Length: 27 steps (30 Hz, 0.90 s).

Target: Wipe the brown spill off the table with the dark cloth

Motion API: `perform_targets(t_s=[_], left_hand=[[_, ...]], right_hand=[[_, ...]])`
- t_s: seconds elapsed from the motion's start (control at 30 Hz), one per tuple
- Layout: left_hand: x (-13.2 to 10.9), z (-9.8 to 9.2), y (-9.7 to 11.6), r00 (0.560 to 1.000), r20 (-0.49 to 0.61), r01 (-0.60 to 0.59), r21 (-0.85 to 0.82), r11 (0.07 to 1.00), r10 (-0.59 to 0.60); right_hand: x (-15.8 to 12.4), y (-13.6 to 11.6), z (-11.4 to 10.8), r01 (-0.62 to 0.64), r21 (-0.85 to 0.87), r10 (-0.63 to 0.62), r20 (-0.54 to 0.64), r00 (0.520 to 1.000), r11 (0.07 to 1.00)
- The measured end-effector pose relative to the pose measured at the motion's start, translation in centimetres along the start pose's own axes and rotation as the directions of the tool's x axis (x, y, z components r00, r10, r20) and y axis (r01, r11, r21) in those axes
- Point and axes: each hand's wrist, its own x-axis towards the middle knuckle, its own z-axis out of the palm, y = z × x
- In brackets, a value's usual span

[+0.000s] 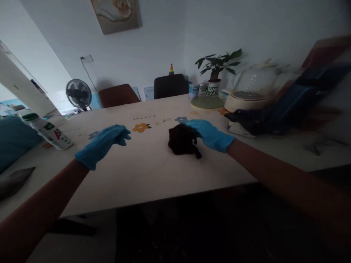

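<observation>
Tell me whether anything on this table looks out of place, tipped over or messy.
The white bottle at the table's left edge lies on its side rather than upright. A crumpled black cloth sits mid-table under the right hand; the left hand hovers open, holding nothing. Nothing looks spilled or broken.

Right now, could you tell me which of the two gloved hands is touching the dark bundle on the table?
The right hand: its fingers rest on the dark bundle, while the left hand hovers apart, touching nothing.
</observation>
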Motion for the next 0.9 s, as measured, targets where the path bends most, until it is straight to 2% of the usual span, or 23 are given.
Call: perform_targets(t_s=[0.13, 0.23, 0.37, 0.43, 0.57, 0.63, 0.7, 0.8, 0.83, 0.9], left_hand=[[1.2, 3.8, 1.2, 0.975, 0.200, -0.110, 0.070, 0.991, 0.094], [2.1, 7.4, 1.4, 0.941, 0.329, -0.146, 0.166, 0.975, 0.085], [4.3, 13.9, 1.3, 0.873, 0.488, -0.233, 0.418, 0.878, -0.001], [5.7, 17.5, 1.4, 0.840, 0.542, -0.278, 0.485, 0.829, -0.035], [7.1, 23.3, 2.0, 0.825, 0.559, -0.293, 0.549, 0.783, -0.083], [6.7, 24.9, 2.2, 0.810, 0.585, -0.345, 0.539, 0.768, -0.046], [5.8, 25.7, 2.0, 0.768, 0.639, -0.436, 0.468, 0.769, 0.046], [4.9, 25.9, 1.4, 0.690, 0.698, -0.557, 0.344, 0.756, 0.191], [4.9, 25.8, 1.2, 0.676, 0.703, -0.579, 0.321, 0.749, 0.221], [5.8, 25.8, 1.0, 0.675, 0.693, -0.596, 0.308, 0.742, 0.255]], right_hand=[[-0.9, -1.3, -2.1, -0.052, 0.014, 0.053, -0.100, 0.994, 0.999], [-2.7, -1.0, -4.3, -0.024, 0.026, 0.027, -0.123, 0.992, 0.999], [-5.6, 0.7, -7.1, -0.067, 0.131, 0.089, -0.168, 0.982, 0.989], [-7.1, 1.9, -8.3, -0.096, 0.180, 0.131, -0.195, 0.972, 0.979], [-10.2, 4.4, -10.2, -0.130, 0.255, 0.191, -0.231, 0.954, 0.958], [-11.8, 5.8, -10.9, -0.129, 0.310, 0.213, -0.254, 0.943, 0.942], [-13.0, 6.9, -11.5, -0.121, 0.337, 0.212, -0.250, 0.945, 0.934], [-14.1, 8.0, -12.1, -0.114, 0.359, 0.204, -0.224, 0.953, 0.926], [-14.3, 8.1, -12.3, -0.119, 0.371, 0.211, -0.220, 0.952, 0.921], [-14.5, 8.2, -12.5, -0.141, 0.412, 0.249, -0.223, 0.942, 0.900]])
